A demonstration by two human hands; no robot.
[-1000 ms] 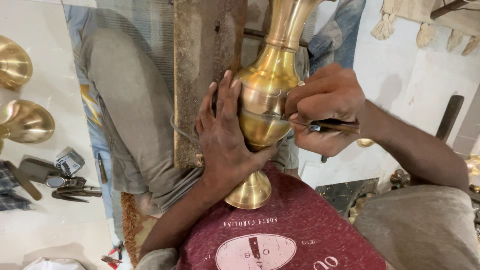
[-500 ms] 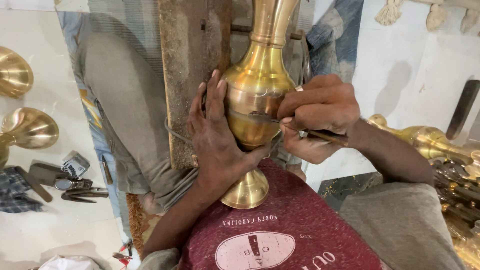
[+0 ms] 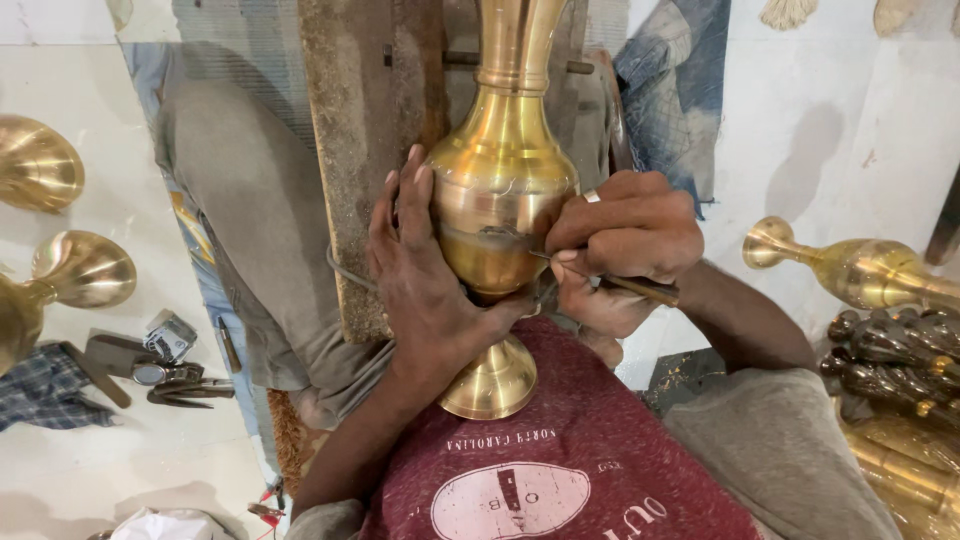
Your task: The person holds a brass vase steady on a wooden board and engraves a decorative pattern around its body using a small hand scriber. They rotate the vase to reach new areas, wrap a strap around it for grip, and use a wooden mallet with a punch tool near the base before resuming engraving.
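A tall brass vase (image 3: 503, 190) lies along a worn wooden plank (image 3: 370, 130), its round foot against my maroon shirt. My left hand (image 3: 420, 270) clasps the vase's left side, fingers spread up over the belly, thumb under it. My right hand (image 3: 625, 245), with a ring on one finger, grips a thin metal engraving tool (image 3: 610, 283) like a pen. The tool's tip touches the vase's belly, where a small engraved patch shows.
Two brass vessels (image 3: 60, 270) stand on the white floor at the left, beside small hand tools (image 3: 165, 365) and a checked cloth. At the right lie another brass vase (image 3: 850, 268) and dark metal pieces (image 3: 890, 350). Grey cloth (image 3: 240, 230) lies left of the plank.
The view has shifted, so the vase sits more central and the brass vase at the right has come into view. My right hand moved slightly along the belly; my left hand keeps its hold.
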